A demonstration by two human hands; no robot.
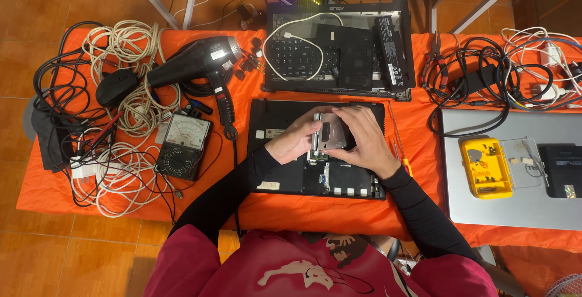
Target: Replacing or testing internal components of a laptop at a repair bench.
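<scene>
Both hands, left hand and right hand, grip a silver drive over the opened laptop base; screwdrivers lie just right, a multimeter well left.

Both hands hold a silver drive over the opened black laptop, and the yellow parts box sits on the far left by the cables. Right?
Not quite. In the head view the yellow parts box sits on the right, on the grey laptop lid. The rest stands: left hand and right hand hold the silver drive over the opened black laptop.
</scene>
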